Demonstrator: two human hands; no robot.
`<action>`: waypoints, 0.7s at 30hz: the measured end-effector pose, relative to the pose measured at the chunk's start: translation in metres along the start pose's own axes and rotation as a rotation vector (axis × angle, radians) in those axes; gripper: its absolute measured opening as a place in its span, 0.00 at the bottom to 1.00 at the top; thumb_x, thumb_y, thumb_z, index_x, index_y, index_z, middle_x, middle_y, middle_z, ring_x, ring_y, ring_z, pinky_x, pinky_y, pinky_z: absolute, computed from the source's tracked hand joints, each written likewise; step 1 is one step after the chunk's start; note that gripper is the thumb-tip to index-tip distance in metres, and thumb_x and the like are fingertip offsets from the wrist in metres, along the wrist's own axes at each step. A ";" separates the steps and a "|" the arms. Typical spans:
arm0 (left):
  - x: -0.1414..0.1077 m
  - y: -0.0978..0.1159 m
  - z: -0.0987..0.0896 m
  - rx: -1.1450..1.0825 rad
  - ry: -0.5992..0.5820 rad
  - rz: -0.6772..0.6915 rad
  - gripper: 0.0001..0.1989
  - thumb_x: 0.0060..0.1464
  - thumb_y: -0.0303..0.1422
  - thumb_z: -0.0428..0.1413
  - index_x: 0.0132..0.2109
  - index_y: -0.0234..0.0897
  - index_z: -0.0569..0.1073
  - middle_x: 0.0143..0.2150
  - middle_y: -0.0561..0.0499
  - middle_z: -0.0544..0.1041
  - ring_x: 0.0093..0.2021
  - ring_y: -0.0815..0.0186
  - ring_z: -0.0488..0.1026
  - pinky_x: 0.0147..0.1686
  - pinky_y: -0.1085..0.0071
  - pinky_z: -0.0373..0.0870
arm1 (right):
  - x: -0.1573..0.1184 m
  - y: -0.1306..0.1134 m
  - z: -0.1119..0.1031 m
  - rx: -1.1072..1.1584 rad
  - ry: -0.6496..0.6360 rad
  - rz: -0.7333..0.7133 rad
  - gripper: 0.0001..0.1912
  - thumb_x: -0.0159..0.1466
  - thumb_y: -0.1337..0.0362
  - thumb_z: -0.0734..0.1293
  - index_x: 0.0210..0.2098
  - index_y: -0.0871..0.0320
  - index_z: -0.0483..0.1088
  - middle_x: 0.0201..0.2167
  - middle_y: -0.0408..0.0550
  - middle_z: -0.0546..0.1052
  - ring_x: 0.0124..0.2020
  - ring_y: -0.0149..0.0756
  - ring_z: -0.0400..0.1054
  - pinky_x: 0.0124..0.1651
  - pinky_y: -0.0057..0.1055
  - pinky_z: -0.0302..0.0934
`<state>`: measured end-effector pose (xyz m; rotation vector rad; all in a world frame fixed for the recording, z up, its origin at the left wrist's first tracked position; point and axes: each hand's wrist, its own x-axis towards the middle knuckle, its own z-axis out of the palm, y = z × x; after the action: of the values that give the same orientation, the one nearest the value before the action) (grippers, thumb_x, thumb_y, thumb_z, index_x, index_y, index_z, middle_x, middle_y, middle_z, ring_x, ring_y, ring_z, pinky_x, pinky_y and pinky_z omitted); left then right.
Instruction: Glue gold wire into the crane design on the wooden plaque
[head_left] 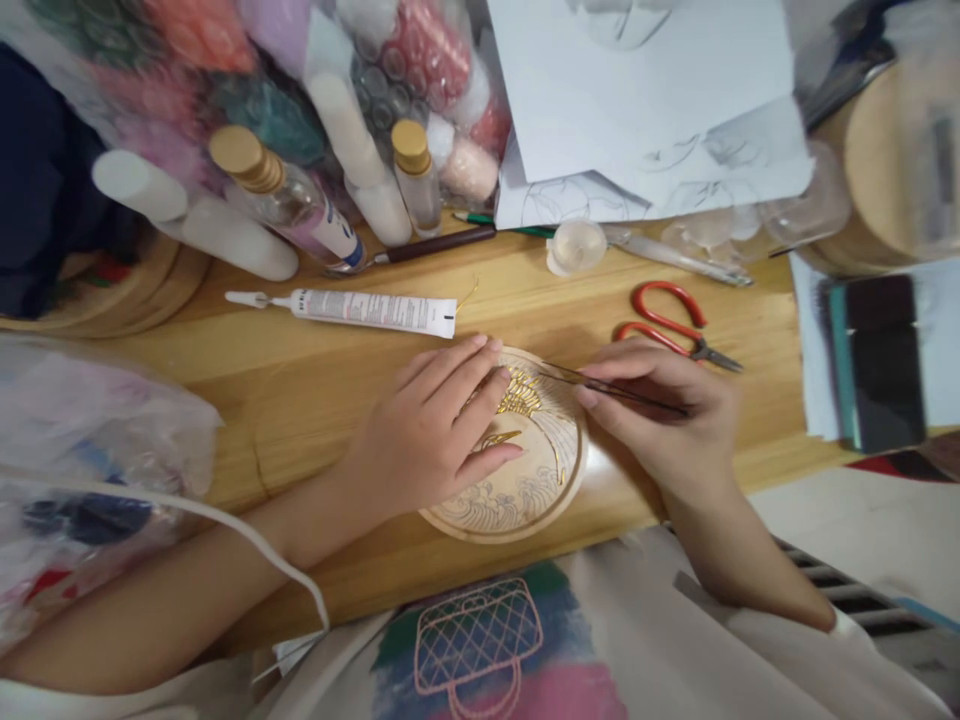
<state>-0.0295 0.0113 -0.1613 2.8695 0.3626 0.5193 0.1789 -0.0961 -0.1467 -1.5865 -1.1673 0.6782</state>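
A round wooden disc (555,510) with fine drawn wave lines lies on the table in front of me. Shiny gold wire (523,397) forms part of the pattern on its upper half. My left hand (427,430) rests flat over the disc's left side, fingers stretched out, hiding some of the design. Pinched in my right hand (667,415) is a pair of thin dark tweezers (634,395), whose tips reach over the disc's upper right edge. Whether the tips hold anything is too small to tell.
Red-handled scissors (667,320) lie beyond my right hand. A white glue tube (367,310) lies past my left. Bottles (300,215), a small round container (576,245) and drawn papers (652,100) line the back. A phone (885,360) sits right; a white cable (247,535) crosses my left forearm.
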 end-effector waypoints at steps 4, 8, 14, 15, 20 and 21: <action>0.000 -0.001 0.002 0.020 0.015 0.011 0.23 0.65 0.43 0.52 0.54 0.26 0.73 0.57 0.31 0.77 0.59 0.47 0.74 0.54 0.53 0.75 | 0.010 -0.012 -0.010 -0.017 0.006 0.061 0.05 0.58 0.68 0.75 0.31 0.51 0.77 0.28 0.41 0.80 0.29 0.31 0.75 0.31 0.27 0.72; 0.000 -0.001 0.003 0.017 0.035 0.017 0.23 0.65 0.43 0.52 0.54 0.24 0.73 0.57 0.31 0.76 0.59 0.47 0.74 0.54 0.52 0.75 | 0.032 -0.011 -0.013 -0.003 -0.193 0.046 0.04 0.58 0.66 0.75 0.31 0.53 0.77 0.28 0.41 0.81 0.29 0.30 0.76 0.33 0.25 0.74; 0.000 0.000 0.004 -0.005 0.031 -0.001 0.23 0.65 0.43 0.52 0.54 0.26 0.73 0.58 0.31 0.76 0.60 0.48 0.72 0.56 0.53 0.73 | 0.049 0.012 -0.011 0.058 -0.348 -0.028 0.04 0.58 0.65 0.76 0.33 0.56 0.78 0.31 0.44 0.82 0.33 0.31 0.78 0.36 0.26 0.75; 0.000 0.000 0.003 -0.004 0.032 -0.001 0.23 0.65 0.43 0.53 0.54 0.26 0.73 0.58 0.31 0.76 0.60 0.48 0.72 0.56 0.53 0.73 | 0.049 0.013 -0.012 0.052 -0.367 -0.042 0.04 0.58 0.66 0.75 0.34 0.56 0.78 0.32 0.45 0.82 0.33 0.31 0.78 0.36 0.26 0.75; 0.000 0.001 0.002 0.000 0.028 -0.006 0.24 0.65 0.43 0.53 0.54 0.24 0.74 0.58 0.30 0.76 0.60 0.47 0.73 0.56 0.53 0.74 | 0.048 0.012 -0.016 0.037 -0.420 -0.109 0.04 0.59 0.69 0.74 0.35 0.56 0.78 0.33 0.46 0.82 0.34 0.32 0.77 0.36 0.27 0.74; 0.000 0.001 0.002 -0.001 0.024 -0.007 0.24 0.65 0.44 0.53 0.54 0.24 0.74 0.58 0.31 0.76 0.60 0.47 0.73 0.56 0.53 0.74 | 0.049 0.012 -0.016 0.034 -0.430 -0.114 0.04 0.59 0.69 0.73 0.36 0.56 0.78 0.33 0.46 0.82 0.35 0.32 0.77 0.36 0.27 0.74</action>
<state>-0.0286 0.0102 -0.1632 2.8618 0.3759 0.5526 0.2154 -0.0580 -0.1465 -1.3696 -1.5363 0.9889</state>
